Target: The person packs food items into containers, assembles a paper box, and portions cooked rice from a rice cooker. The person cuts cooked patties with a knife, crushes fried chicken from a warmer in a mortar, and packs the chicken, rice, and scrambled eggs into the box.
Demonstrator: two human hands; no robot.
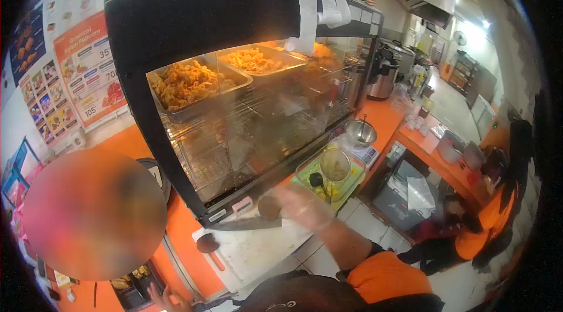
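Observation:
My right hand (305, 205), in what looks like a clear plastic glove, reaches over the white cutting board (264, 258) along the base of the glass display cabinet (202, 24). Motion smears its fingers. A dark brown round thing (270, 208) is at its fingertips; I cannot tell whether it is gripped. On the board's left part lie a dark round piece (207, 243) and an orange handle (217, 261). At the bottom edge, my left hand (168, 298) shows partly, fingers apart, beside a black tray (132, 297) with fried food.
Fried food fills metal trays (252, 81) inside the cabinet. Right of it are a green tray (355, 178) with a strainer (335, 165), a metal bowl (362, 133) and a scale (368, 156). A person in orange (484, 227) is at right. A blurred disc covers the left counter.

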